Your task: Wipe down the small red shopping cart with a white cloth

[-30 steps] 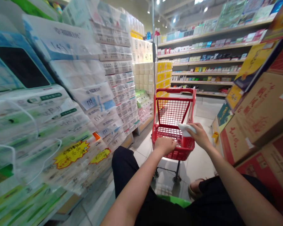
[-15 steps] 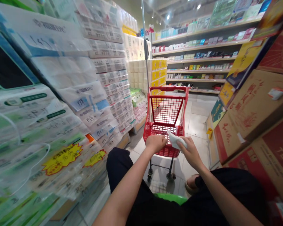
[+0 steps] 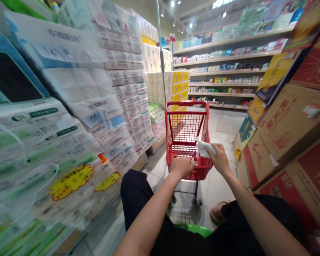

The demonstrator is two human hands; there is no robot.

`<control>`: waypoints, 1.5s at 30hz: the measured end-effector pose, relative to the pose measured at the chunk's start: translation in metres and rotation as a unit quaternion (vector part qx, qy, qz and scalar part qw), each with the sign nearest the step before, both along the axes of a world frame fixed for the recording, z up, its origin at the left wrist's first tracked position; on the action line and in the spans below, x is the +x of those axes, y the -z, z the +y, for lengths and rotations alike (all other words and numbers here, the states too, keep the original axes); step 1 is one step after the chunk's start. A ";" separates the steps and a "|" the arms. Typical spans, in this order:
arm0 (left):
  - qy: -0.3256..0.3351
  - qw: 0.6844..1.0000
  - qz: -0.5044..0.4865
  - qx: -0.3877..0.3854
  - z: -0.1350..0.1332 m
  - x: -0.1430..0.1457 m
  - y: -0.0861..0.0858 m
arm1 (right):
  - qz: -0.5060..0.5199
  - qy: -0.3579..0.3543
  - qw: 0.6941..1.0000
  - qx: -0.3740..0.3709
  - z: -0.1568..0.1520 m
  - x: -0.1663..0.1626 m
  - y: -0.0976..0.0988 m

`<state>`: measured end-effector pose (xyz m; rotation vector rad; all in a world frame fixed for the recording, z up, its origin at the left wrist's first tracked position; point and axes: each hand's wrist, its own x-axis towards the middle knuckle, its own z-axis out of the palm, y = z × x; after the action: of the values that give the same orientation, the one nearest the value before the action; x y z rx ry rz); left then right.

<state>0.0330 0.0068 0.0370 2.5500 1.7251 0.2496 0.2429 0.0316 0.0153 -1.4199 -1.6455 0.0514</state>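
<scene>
Head view: I look down a store aisle at 2 bare arms reaching to a small red cart [image 3: 188,142].
Left hand: my left hand [image 3: 185,167] is closed in a fist on the cart's near rim.
Right hand: my right hand [image 3: 219,159] grips a white cloth [image 3: 204,147], pressed on the cart's right top edge.
Cloth: soft, light and limp, I judge; it bunches, so a full-palm hold suits it better than a pinch.
Cart: a stiff plastic mesh basket on a wheeled frame, apparently empty, so I judge it light and apt to roll; the near rim is the sound place to hold.
Left side: wrapped tissue packs [image 3: 77,117] stacked high, close to the cart, with yellow price tags [image 3: 72,180].
Right side: cardboard boxes [image 3: 290,131] leaning in, narrowing the aisle.
Ahead: tiled floor [image 3: 224,133], then stocked shelves [image 3: 224,67].
Below: dark trousers and 1 sandalled foot [image 3: 216,213] near the wheels.
</scene>
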 end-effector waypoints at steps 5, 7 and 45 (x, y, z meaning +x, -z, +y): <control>-0.010 1.000 0.001 0.005 0.004 0.000 0.003 | 0.029 -0.022 0.999 0.013 -0.053 -0.009 0.019; -0.004 1.000 0.001 0.008 0.005 0.000 0.004 | 0.027 -0.021 0.999 0.005 -0.071 -0.014 0.021; 0.238 0.955 -0.106 0.144 0.046 -0.064 0.025 | -0.268 0.019 0.948 -0.168 -0.060 -0.018 0.004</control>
<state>-0.0314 0.0528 0.0120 2.9053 1.0225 0.7567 0.2247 -0.0283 0.0117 -1.8385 -2.1245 -0.0885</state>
